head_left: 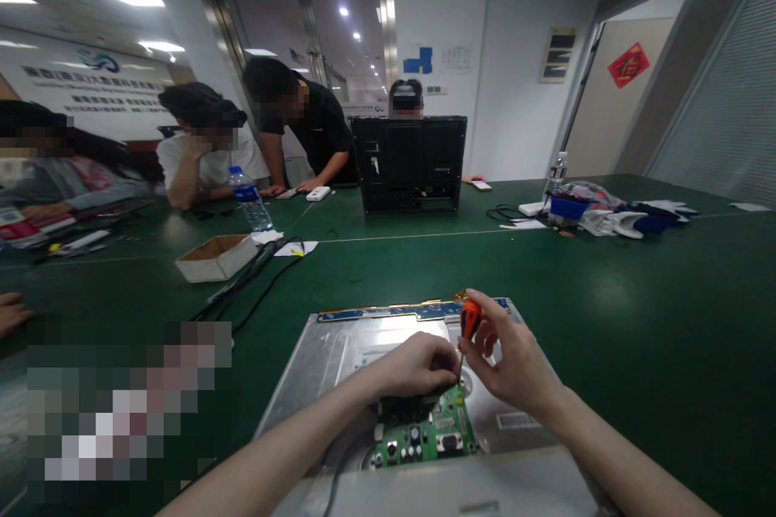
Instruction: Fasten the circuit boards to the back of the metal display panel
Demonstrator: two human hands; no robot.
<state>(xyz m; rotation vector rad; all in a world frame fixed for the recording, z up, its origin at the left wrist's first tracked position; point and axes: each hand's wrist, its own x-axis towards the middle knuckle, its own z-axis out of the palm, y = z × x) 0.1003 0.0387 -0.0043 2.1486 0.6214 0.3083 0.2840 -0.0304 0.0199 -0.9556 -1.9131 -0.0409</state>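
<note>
Fingers (491, 313) of the right hand (509, 363) pinch the orange handle of a small screwdriver (470, 319), held nearly upright with its thin shaft pointing down at the top edge of a green circuit board (424, 432). The left hand (418, 363) sits just beside the tip, its fingers curled tight together over the board's upper edge; whether they grip anything cannot be told. The board lies on the bare metal back of a flat panel (321, 363), which rests face down on a green table (636, 323) directly in front of the person. A narrow blue strip board (388, 311) runs along the panel's far edge.

Beyond, to the left, black cables (248, 283) trail toward an open cardboard box (215, 257) and a water bottle (250, 200). Another person's hand (9, 311) rests at the table's left edge. To the right lies a heap of gloves and bags (606, 214). At the far side, a black monitor (409, 164) stands upright with its back to the camera, and several people sit or lean at the table around it.
</note>
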